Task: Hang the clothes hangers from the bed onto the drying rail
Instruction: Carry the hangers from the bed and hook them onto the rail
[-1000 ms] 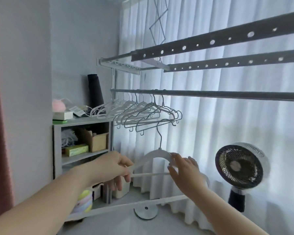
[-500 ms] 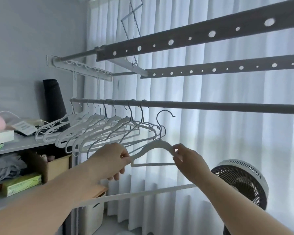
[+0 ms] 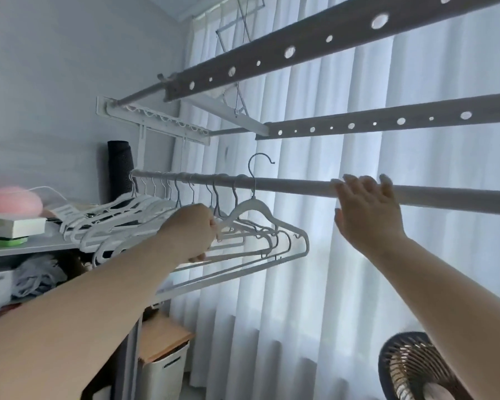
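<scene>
A person stands reaching up toward a window, both bare arms stretched forward. Nearest, the left hand point(image 3: 195, 232) is closed around one shoulder of a white hanger point(image 3: 260, 223), gripping it where the arm slopes down from the neck. That grip lets the hanger's metal hook point(image 3: 257, 168) ride above the hand; the hook's curve stands higher than the drying rail point(image 3: 300, 186) and is not yet resting on it, so the hanger seems to be mid-lift, about to be lowered over the bar.

To the right of that hand and a little higher, the right hand point(image 3: 364, 209) is open with fingers spread, holding nothing. Its fingertips reach up over the rail, touching or nearly so, perhaps to steady the bar; contact cannot be confirmed.

Just behind and to the left of the gripping hand, a row of hung hangers point(image 3: 133, 217) already crowds the rail's left end, so the new one goes at the row's right edge. The bed is out of sight.

Above both hands run two perforated bars point(image 3: 387, 122). Beyond everything hang white curtains point(image 3: 358, 284), and a fan point(image 3: 416, 370) sits low, below the right arm.
</scene>
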### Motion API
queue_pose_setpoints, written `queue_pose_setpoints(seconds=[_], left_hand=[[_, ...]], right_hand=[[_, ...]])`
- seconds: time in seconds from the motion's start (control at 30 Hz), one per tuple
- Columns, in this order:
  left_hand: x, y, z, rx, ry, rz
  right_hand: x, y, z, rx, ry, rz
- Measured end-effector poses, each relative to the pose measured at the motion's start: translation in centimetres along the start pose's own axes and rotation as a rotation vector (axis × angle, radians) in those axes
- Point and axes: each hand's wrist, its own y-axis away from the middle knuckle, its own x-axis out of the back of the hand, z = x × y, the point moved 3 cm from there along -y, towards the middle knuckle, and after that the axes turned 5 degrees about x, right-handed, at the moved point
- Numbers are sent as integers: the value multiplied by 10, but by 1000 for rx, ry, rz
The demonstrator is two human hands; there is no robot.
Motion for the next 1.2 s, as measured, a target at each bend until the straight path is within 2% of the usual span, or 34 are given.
queue_pose_setpoints(seconds=[0.1, 0.2, 0.33, 0.67, 0.9, 1.2], left_hand=[[-18, -9, 5, 40, -22, -10], [-36, -14, 10, 71, -21, -33], [-52, -14, 17, 97, -16, -40], [-54, -9, 16, 134, -57, -45], [-40, 6, 2, 117, -263, -25], [15, 79, -40, 46, -74, 135]], right_hand=[[-4, 0, 0, 44, 8, 44], [-10, -1, 2, 112, 63, 217], [-9, 0, 6, 141, 56, 305], [-16, 5, 6, 160, 21, 388], [-14, 15, -19, 178, -62, 440], [22, 25, -97, 265, -278, 385]])
